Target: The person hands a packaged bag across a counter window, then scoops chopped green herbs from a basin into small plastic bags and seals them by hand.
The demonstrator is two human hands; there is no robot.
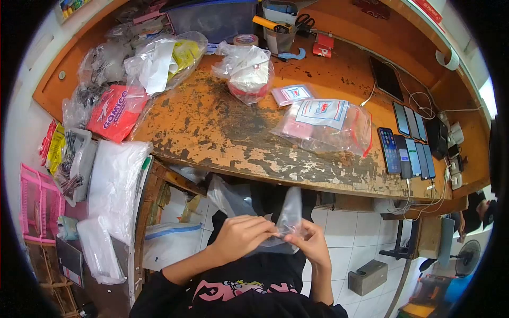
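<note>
Over my lap, just below the desk edge, I hold a clear plastic bag (290, 209) in both hands. My left hand (241, 237) has its fingers closed on the bag's near part, fingertips pointing toward the right. My right hand (310, 245) pinches the bag between thumb and fingers, close to the left fingertips. The film spreads out and away from me on both sides of my hands. On the desk ahead lie a zip bag with a printed label (323, 124), a small labelled packet (293, 94) and a plastic-wrapped round bundle (249, 77).
Several phones (411, 143) with charging cables are at the desk's right. Left stand a red printed bag (119, 112), crumpled plastic and a stack of clear bags (114, 185). A tape roll (246, 40), scissors (305, 24) and a cup (279, 37) are behind. A fan (468, 258) and another person are at the right.
</note>
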